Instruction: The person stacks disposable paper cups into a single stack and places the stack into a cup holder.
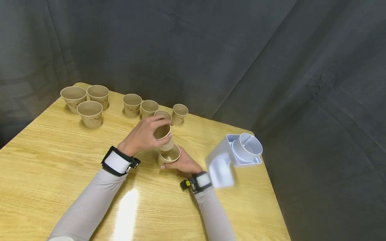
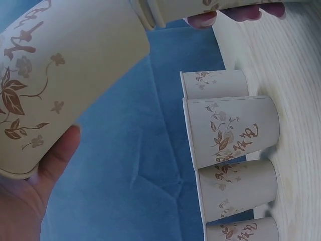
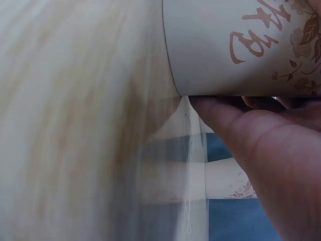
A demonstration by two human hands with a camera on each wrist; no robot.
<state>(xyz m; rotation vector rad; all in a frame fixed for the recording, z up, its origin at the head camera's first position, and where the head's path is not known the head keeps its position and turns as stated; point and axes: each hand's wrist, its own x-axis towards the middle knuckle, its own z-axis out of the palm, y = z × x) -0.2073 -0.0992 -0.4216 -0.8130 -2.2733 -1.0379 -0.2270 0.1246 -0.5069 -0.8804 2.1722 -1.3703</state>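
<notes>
My left hand (image 1: 146, 132) grips a tan paper cup (image 1: 166, 144) by its upper part, thumb on the near side and fingers over the far side. That cup is tilted, its base at the mouth of a second paper cup (image 1: 170, 155). My right hand (image 1: 184, 162) holds this lower cup low around its side, close to the table. In the left wrist view the upper cup (image 2: 85, 65) shows brown flower prints, with the left thumb against it. The right wrist view has the lower cup (image 3: 215, 45) above the right hand (image 3: 256, 135); some of its fingers are hidden behind the cup.
Several paper cups stand in a row along the back edge, including one cup (image 1: 132, 105). Three larger cups, one nearest me (image 1: 90, 115), stand at the back left. A pale plastic box with a round tube (image 1: 221, 160) stands right of my right hand. Dark cloth (image 1: 181, 50) hangs behind.
</notes>
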